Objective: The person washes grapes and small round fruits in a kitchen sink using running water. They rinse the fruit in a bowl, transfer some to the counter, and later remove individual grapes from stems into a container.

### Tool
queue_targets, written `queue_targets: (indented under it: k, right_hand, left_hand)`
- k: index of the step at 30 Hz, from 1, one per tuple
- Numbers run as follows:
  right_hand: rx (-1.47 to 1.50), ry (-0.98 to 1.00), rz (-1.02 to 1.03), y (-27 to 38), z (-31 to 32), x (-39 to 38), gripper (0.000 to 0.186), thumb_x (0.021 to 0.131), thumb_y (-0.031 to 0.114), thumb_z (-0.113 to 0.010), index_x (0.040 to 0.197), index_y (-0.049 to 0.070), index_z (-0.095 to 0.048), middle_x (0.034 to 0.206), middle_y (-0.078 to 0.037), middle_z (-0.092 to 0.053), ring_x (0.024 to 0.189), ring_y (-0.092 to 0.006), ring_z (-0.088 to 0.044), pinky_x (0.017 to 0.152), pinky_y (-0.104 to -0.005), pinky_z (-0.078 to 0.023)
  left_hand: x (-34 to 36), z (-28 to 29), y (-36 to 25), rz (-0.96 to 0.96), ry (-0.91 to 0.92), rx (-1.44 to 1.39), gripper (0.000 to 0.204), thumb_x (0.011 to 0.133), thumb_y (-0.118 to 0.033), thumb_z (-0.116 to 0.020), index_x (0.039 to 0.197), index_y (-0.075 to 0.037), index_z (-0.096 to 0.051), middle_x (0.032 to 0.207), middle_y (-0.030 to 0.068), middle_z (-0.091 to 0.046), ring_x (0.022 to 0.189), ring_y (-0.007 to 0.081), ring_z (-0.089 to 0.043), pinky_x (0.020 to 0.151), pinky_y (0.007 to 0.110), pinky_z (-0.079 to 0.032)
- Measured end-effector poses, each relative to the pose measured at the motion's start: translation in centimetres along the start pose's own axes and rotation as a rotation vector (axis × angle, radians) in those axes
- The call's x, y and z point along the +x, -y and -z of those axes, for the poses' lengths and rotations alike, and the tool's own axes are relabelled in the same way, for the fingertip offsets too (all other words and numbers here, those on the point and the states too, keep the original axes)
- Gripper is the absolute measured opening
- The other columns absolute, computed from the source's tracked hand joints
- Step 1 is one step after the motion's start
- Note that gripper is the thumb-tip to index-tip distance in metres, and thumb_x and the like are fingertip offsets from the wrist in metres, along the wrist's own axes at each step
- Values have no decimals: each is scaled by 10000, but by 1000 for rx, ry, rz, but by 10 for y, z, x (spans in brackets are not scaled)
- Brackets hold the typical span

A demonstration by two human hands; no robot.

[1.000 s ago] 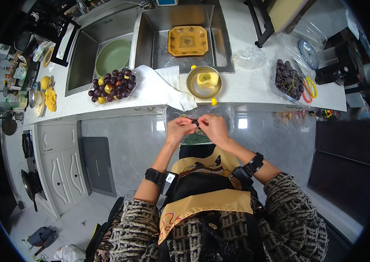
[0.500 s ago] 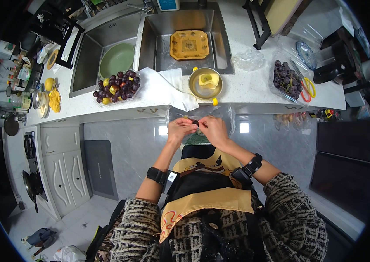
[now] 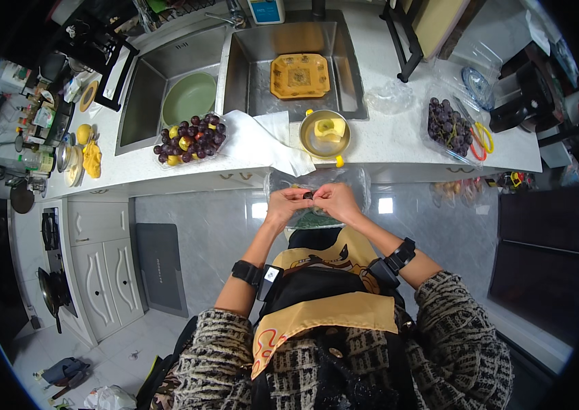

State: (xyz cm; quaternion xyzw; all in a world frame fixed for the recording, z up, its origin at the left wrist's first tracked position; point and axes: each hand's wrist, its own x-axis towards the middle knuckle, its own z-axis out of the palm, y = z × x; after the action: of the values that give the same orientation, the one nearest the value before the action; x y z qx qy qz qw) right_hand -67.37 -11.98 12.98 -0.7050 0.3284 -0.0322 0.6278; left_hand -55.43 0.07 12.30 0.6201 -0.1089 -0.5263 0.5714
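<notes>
Both my hands meet in front of the counter's edge, pinching a small dark grape [image 3: 308,195] between their fingertips. My left hand [image 3: 287,206] holds it from the left, while the fingers of my right hand [image 3: 339,203] close on its other side and partly hide it. Beneath them is a bin lined with a clear plastic bag [image 3: 278,180]. On the counter just beyond stands a small metal pot [image 3: 308,139] with yellow handles, holding a yellow piece of fruit, perhaps a cored apple. Dark grapes and yellowish fruit fill a clear tray [image 3: 190,140] to the left.
A white cloth [image 3: 262,140] drapes over the counter edge. The double sink holds a green basin [image 3: 188,100] and an orange-yellow dish [image 3: 300,76]. At right lie a clear box of grapes [image 3: 448,126] and scissors [image 3: 484,138]; a crumpled plastic bag [image 3: 391,97] sits nearby.
The whole view has shifted slightly, with the counter lower in it. My fingers have moved a little around the grape, which both hands still pinch.
</notes>
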Motion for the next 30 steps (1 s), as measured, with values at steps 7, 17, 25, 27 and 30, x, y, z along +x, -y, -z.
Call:
queue_targets:
  k: [7,17,25,27,30]
  right_hand:
    - [-92,-117,64,-11,0,7,151,668,152,-657,742,21,-645,651,-113,-630,597,-194,-619,552,-285,-466]
    - [-276,-146,69,-25,6,17,118,729,56,-600,786,-47,-604,681,-133,-634,545,-169,-629,434,-264,-484]
    - [-482,-170,480,-2,11,0,113,765,128,-581,826,49,-634,792,-99,-622,740,-271,-598,629,-354,-481]
    - [-571,-186,626,3,10,-4,101,763,136,-588,794,52,-632,758,-85,-610,732,-262,-590,617,-356,-479]
    - [-650,-185,649,8,9,-5,93,765,136,-598,793,57,-639,766,-66,-618,718,-249,-593,597,-351,-478]
  left_hand:
    - [1,8,-1,64,57,-137,247,719,93,-623,951,27,-570,866,98,-615,752,178,-612,730,291,-531]
    - [6,9,3,104,200,-329,262,731,116,-588,989,73,-563,963,151,-602,837,245,-617,802,352,-530]
    - [12,7,6,73,114,-121,256,731,56,-638,984,49,-597,890,101,-626,762,153,-605,690,244,-508]
    - [13,5,5,32,102,-28,254,724,47,-649,974,45,-606,858,84,-631,728,126,-593,649,222,-490]
    - [13,2,3,-7,58,97,227,696,19,-674,917,44,-629,794,66,-638,691,93,-579,608,198,-461]
